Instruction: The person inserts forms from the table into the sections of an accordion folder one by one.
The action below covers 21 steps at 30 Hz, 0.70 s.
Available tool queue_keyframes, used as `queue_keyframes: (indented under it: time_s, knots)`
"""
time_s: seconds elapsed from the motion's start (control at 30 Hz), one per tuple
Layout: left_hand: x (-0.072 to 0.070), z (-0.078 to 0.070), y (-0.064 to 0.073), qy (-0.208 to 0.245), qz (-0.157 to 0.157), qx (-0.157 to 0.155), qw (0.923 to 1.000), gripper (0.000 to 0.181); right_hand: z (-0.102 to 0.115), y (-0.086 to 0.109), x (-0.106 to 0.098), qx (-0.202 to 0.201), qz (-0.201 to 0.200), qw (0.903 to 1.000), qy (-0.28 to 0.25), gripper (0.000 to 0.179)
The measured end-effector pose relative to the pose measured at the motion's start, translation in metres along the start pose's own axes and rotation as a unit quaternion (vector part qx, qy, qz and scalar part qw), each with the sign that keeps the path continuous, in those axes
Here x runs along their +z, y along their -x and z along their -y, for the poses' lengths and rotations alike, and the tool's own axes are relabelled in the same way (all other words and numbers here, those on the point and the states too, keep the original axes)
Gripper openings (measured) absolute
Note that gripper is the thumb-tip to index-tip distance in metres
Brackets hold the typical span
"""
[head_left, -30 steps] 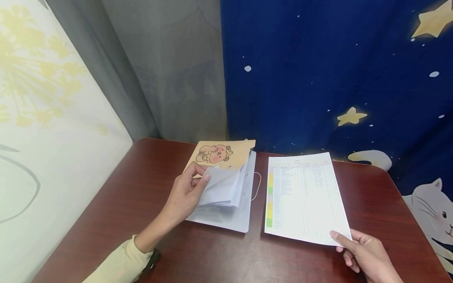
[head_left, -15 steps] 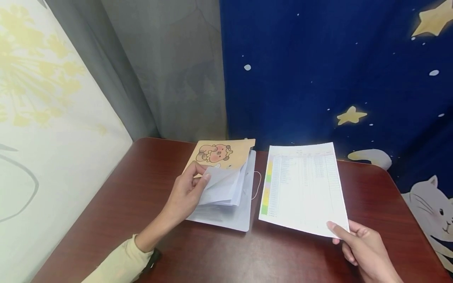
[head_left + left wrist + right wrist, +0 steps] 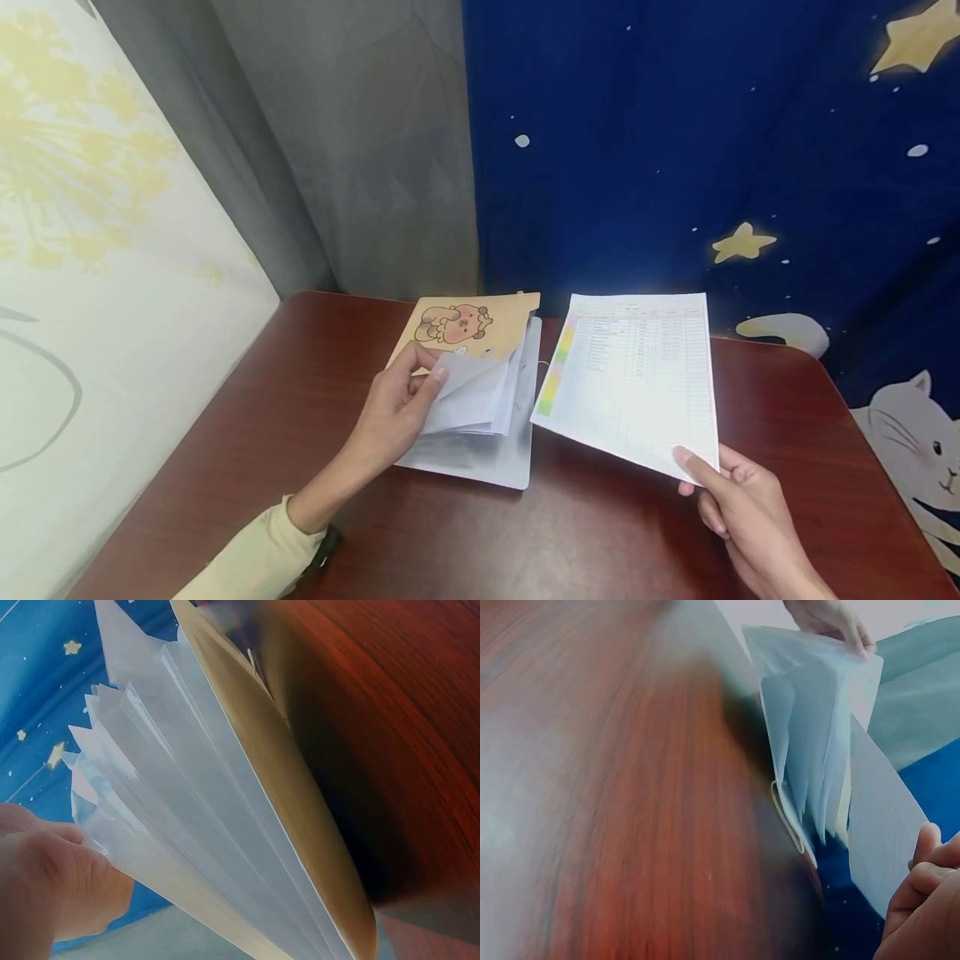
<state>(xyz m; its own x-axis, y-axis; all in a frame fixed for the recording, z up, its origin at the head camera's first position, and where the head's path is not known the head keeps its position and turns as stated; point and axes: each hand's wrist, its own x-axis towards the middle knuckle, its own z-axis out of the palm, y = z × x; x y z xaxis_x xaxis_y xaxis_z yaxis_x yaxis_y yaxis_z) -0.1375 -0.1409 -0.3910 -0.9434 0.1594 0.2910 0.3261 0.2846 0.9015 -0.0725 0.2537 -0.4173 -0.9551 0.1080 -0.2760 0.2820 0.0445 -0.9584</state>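
An accordion file folder (image 3: 487, 330) with a tan cover and a cartoon bear stands fanned apart on the table. Its clear pockets (image 3: 187, 757) spread in the left wrist view, papers poking from some. My left hand (image 3: 397, 404) pinches the top edge of the folder's cover and front pockets between thumb and fingers. A printed sheet of paper (image 3: 637, 375), with a table and coloured cells down its left side, is held up by my right hand (image 3: 750, 508), thumb on top at the lower right corner. In the right wrist view the sheet's blank back (image 3: 881, 810) is beside the pockets.
The dark red wooden table (image 3: 585, 533) has rounded far corners. A blue star-patterned curtain (image 3: 600, 150) and a grey curtain (image 3: 375, 150) hang behind it, and a white patterned wall (image 3: 112, 292) rises at left. An elastic cord loop (image 3: 786, 817) sticks out from the folder's side.
My right hand has moved left and away from me with the sheet, which is now tilted, its left corner close to the folder's right edge. The left hand and folder stay nearly still.
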Motion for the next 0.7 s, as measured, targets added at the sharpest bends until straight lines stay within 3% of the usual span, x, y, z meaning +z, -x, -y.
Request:
queue_keyframes:
  time_s: [0.3,0.7]
  knots:
    - [0.000,0.000,-0.001,0.007,-0.003,-0.013,0.9999,0.010,0.002,-0.001,0.019,-0.017,0.004,0.9988,-0.046,0.025]
    - [0.000,0.001,-0.001,0.007,-0.004,-0.011,0.9999,0.012,0.001,0.005,0.034,-0.029,0.011,0.9979,-0.057,0.026]
